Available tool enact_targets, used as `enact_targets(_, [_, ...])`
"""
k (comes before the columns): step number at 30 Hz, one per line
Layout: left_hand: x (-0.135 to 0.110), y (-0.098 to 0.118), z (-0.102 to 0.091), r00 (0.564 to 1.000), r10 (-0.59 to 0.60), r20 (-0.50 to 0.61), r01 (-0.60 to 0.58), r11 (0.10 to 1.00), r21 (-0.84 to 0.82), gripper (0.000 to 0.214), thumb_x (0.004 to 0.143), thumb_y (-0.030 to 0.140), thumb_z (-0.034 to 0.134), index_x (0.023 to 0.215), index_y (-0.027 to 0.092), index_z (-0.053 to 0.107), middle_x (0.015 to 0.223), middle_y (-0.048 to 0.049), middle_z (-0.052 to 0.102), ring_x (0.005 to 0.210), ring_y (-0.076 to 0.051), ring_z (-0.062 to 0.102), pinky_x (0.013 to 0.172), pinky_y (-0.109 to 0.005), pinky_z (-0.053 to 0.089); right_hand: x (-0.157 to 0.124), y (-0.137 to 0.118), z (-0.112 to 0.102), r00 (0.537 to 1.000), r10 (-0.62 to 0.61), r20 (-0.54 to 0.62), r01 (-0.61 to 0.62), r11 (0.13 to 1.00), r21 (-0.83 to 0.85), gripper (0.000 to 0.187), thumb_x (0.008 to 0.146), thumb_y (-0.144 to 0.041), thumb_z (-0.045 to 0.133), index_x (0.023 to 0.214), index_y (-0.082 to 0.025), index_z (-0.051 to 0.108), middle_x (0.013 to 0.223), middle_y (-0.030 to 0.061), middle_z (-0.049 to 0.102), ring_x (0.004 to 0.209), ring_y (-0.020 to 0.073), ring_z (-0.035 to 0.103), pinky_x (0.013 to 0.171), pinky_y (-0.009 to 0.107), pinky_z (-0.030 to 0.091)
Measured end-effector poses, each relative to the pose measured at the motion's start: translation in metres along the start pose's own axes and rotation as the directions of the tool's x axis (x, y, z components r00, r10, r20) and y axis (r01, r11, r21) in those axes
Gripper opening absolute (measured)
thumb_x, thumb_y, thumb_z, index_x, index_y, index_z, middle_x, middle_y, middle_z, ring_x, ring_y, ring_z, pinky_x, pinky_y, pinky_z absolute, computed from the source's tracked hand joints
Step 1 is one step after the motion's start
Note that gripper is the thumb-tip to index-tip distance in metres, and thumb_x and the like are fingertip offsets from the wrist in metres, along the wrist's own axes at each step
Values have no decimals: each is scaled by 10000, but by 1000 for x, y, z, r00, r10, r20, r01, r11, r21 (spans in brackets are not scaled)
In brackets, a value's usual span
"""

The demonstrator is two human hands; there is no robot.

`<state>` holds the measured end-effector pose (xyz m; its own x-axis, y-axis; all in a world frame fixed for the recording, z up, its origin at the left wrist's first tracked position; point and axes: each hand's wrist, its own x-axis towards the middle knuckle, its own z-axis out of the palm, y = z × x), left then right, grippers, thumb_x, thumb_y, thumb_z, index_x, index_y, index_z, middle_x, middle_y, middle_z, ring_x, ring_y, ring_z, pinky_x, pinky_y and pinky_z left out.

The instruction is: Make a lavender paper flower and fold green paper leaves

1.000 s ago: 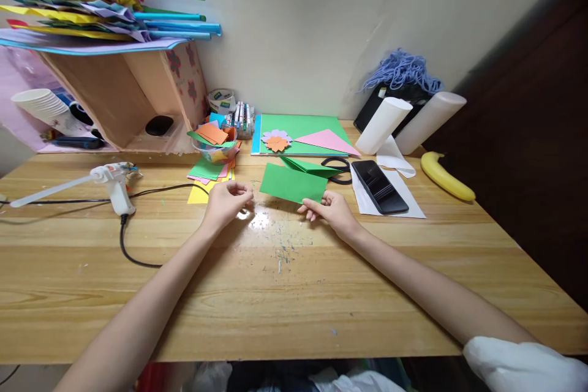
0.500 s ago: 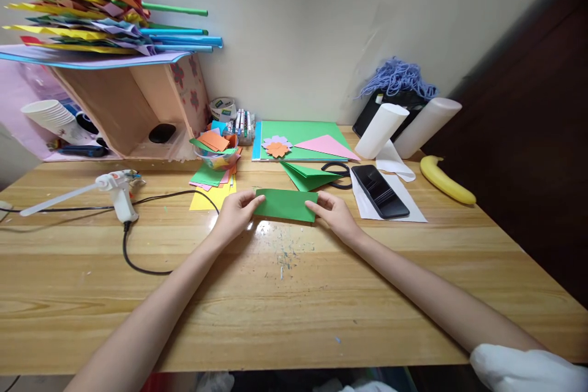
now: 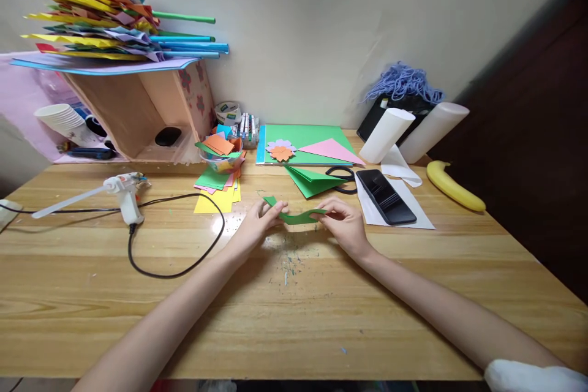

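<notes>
A green paper strip (image 3: pixel 301 218) is held just over the middle of the table, bowed downward between my hands. My left hand (image 3: pixel 261 220) pinches its left part, with a corner of the paper showing above the fingers. At the other end, my right hand (image 3: pixel 345 225) grips the strip between thumb and fingers. Just beyond lies a folded green paper (image 3: pixel 315 180), overlapping a pair of scissors (image 3: pixel 345 181) whose black handles show; their blades are hidden. Paper scraps are scattered on the wood beneath my hands.
A glue gun (image 3: pixel 128 196) with a looping cord stands at left. Coloured paper pieces (image 3: pixel 214 199) lie beside a full tub (image 3: pixel 221 162). At right are a phone (image 3: pixel 384 197), a banana (image 3: pixel 454 187) and white rolls (image 3: pixel 388 135). A paper flower (image 3: pixel 281 150) rests on green sheets (image 3: pixel 312 132).
The green paper was flat and facing me; now it is tipped and bent into a curve. My hands have turned inward, and the view has shifted slightly.
</notes>
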<state>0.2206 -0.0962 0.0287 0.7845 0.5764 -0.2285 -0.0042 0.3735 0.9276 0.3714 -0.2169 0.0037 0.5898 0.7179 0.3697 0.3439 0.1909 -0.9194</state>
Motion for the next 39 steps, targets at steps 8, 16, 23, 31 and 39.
enact_targets(8, [-1, 2, -5, 997, 30, 64, -17, 982, -191, 332, 755, 319, 612, 1020, 134, 539, 1130, -128, 586, 1059, -214, 542, 968, -366, 382, -7, -1, 7, 980, 192, 57, -198, 970, 142, 357, 590, -293, 739, 503, -167, 417, 682, -25, 479, 456, 56, 457, 384, 202, 381])
enact_targets(16, [3, -5, -14, 996, -85, -32, 78, 981, -180, 219, 631, 127, 616, 850, 137, 610, 916, -73, 676, 902, -223, 614, 839, -358, 480, -6, -4, 6, 917, 367, 158, -392, 903, 174, 395, 592, -458, 703, 558, -190, 415, 630, -23, 478, 441, 93, 490, 362, 232, 451])
enact_targets(23, [5, -3, -22, 989, 0, -147, 1, 1000, 6, 346, 588, 228, 703, 920, 169, 624, 996, -74, 666, 938, -244, 602, 840, -372, 464, -4, 0, 6, 915, 294, 276, -325, 943, 74, 213, 735, -387, 600, 806, -192, 552, 764, 6, 579, 734, 149, 571, 629, 244, 490])
enact_targets(31, [7, 8, -29, 976, 99, -191, -40, 956, 291, 411, 544, 260, 726, 918, 126, 619, 948, -91, 671, 882, -250, 610, 798, -368, 464, 6, 1, -15, 887, 13, 462, 9, 999, -45, 435, 824, -172, 411, 1240, -295, 448, 1151, 31, 568, 999, 161, 544, 870, 334, 428])
enact_targets(39, [5, 11, -30, 989, -111, -99, 113, 994, 13, 453, 543, 223, 756, 963, 133, 610, 1067, -127, 634, 942, -271, 607, 811, -367, 498, 4, 4, -18, 869, 47, 493, 2, 995, -99, 276, 776, -217, 535, 1023, -282, 638, 1042, 37, 634, 953, 200, 588, 764, 335, 506])
